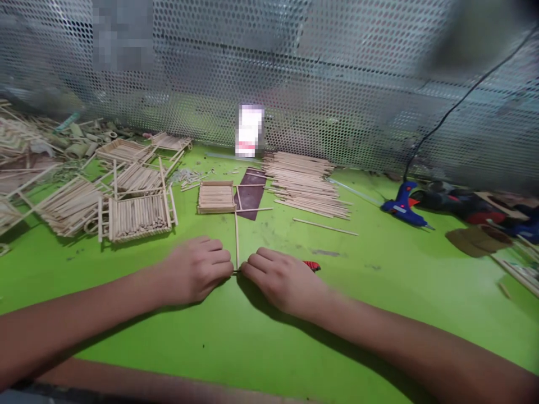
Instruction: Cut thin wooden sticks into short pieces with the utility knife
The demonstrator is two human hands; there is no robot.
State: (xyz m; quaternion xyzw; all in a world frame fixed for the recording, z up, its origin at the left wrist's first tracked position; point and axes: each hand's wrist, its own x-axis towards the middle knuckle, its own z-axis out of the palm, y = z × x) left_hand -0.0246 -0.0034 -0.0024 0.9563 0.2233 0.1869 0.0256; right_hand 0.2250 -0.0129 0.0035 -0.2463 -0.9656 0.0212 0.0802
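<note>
My left hand (200, 269) rests on the green tabletop with its fingers closed, and what they pinch is hidden. Just across from it, my right hand (282, 278) is closed around a knife with a red handle (312, 266), whose end shows behind the hand. A thin dark edge (236, 272), apparently the blade, spans the small gap between both hands. A thin wooden stick (237, 241) runs from that gap away from me. Its far end lies by a small stick-built frame (216, 197) and a crosswise stick (255, 210).
A pile of sticks (307, 182) and a brown sheet (251, 193) lie ahead. Several stick-built carts (138, 216) crowd the left. A blue glue gun (405, 207) with a cord and a tape roll (478, 238) sit at right. Perforated metal (202, 73) closes the back.
</note>
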